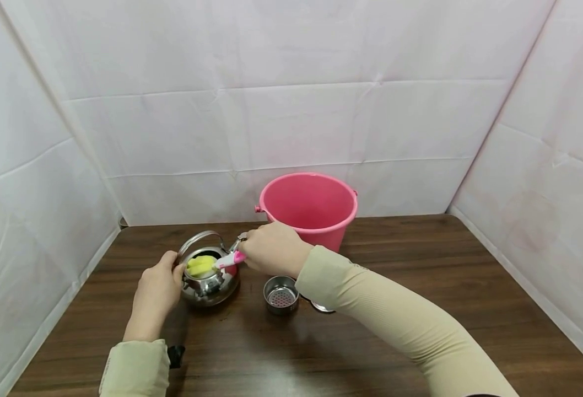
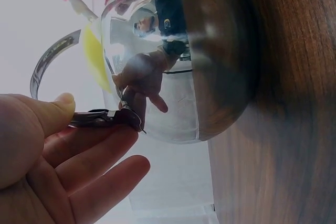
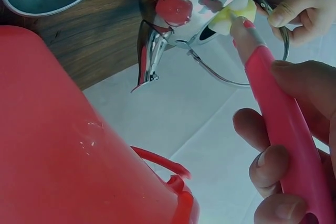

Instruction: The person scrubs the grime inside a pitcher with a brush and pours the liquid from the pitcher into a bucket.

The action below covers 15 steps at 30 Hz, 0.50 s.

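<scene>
A shiny steel kettle (image 1: 208, 290) stands without its lid on the left of the table, its arched handle raised. My left hand (image 1: 158, 282) pinches that handle (image 2: 94, 119) near its base, thumb on one side and fingers on the other. My right hand (image 1: 274, 248) grips the pink handle (image 3: 278, 124) of a sponge brush. The brush's yellow sponge head (image 1: 200, 266) sits in the kettle's top opening, partly sunk below the rim. In the right wrist view the kettle's spout (image 3: 152, 59) points toward the bucket side.
A pink bucket (image 1: 338, 234) stands behind my right hand, at the table's back edge. A small steel strainer cup (image 1: 281, 298) is in front of it. Partly under my right sleeve lies a round metal lid (image 1: 323, 307). White sheets (image 1: 291, 127) wall the table.
</scene>
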Each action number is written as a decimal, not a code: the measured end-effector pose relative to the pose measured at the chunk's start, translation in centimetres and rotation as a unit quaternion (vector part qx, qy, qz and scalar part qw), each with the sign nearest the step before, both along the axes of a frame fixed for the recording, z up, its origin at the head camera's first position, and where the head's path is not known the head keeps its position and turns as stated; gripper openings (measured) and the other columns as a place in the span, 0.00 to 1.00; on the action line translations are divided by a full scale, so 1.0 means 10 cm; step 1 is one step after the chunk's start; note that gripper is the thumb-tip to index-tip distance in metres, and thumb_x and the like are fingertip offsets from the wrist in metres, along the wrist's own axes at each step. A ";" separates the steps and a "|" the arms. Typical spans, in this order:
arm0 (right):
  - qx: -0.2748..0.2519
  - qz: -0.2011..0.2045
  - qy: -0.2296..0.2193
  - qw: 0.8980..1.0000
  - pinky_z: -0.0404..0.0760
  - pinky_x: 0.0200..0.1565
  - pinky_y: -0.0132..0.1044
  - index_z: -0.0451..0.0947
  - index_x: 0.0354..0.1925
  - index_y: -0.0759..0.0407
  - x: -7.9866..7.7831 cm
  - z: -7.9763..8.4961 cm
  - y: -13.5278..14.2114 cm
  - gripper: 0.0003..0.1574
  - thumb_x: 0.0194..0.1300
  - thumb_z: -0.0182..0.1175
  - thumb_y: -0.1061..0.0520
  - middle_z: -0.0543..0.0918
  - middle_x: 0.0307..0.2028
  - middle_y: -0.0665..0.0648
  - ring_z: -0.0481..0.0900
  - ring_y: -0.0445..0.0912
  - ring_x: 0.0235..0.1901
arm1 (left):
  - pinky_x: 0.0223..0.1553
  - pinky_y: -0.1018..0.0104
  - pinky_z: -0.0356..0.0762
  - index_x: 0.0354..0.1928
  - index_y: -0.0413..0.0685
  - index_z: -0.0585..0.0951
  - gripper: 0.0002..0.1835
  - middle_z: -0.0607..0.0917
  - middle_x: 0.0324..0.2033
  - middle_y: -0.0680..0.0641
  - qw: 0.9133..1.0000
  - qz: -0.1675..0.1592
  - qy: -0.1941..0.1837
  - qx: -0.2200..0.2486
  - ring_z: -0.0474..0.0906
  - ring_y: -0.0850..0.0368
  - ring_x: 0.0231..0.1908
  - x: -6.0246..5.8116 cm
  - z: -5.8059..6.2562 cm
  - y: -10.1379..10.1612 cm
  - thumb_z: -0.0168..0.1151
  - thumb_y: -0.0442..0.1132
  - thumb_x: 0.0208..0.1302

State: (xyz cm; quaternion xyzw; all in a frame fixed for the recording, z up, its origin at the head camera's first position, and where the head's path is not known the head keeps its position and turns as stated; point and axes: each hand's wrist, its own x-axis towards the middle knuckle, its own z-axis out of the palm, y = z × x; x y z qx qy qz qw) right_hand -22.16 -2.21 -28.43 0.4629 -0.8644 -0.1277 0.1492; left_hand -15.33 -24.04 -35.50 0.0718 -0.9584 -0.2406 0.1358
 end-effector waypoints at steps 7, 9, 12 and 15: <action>-0.012 -0.008 -0.005 1.000 0.78 0.26 0.37 0.83 0.34 0.45 0.01 -0.01 0.02 0.10 0.64 0.56 0.48 0.83 0.28 0.47 0.80 0.43 0.26 | 0.31 0.42 0.72 0.52 0.40 0.70 0.13 0.81 0.40 0.28 1.000 0.005 -0.001 0.004 0.78 0.30 0.37 0.01 0.00 0.00 0.49 0.38 0.71; -0.013 -0.011 -0.005 1.000 0.78 0.25 0.37 0.83 0.33 0.46 0.02 -0.01 0.03 0.10 0.63 0.55 0.49 0.83 0.27 0.47 0.80 0.43 0.25 | 0.31 0.42 0.72 0.51 0.40 0.70 0.12 0.81 0.40 0.28 1.000 0.006 0.001 0.003 0.78 0.30 0.37 0.01 0.01 0.01 0.49 0.39 0.71; -0.015 -0.016 -0.008 1.000 0.78 0.25 0.38 0.83 0.32 0.46 0.01 -0.02 0.04 0.11 0.64 0.55 0.48 0.82 0.27 0.48 0.80 0.44 0.25 | 0.32 0.42 0.72 0.51 0.39 0.70 0.12 0.81 0.40 0.28 1.000 0.008 0.002 0.001 0.78 0.30 0.37 0.01 0.01 0.01 0.49 0.39 0.71; -0.013 -0.020 -0.016 1.000 0.79 0.25 0.39 0.84 0.34 0.46 0.01 -0.02 0.06 0.11 0.64 0.56 0.47 0.83 0.27 0.49 0.80 0.44 0.26 | 0.31 0.43 0.72 0.52 0.39 0.70 0.13 0.81 0.40 0.28 1.000 0.006 -0.005 0.002 0.78 0.32 0.36 0.01 0.02 0.01 0.48 0.39 0.71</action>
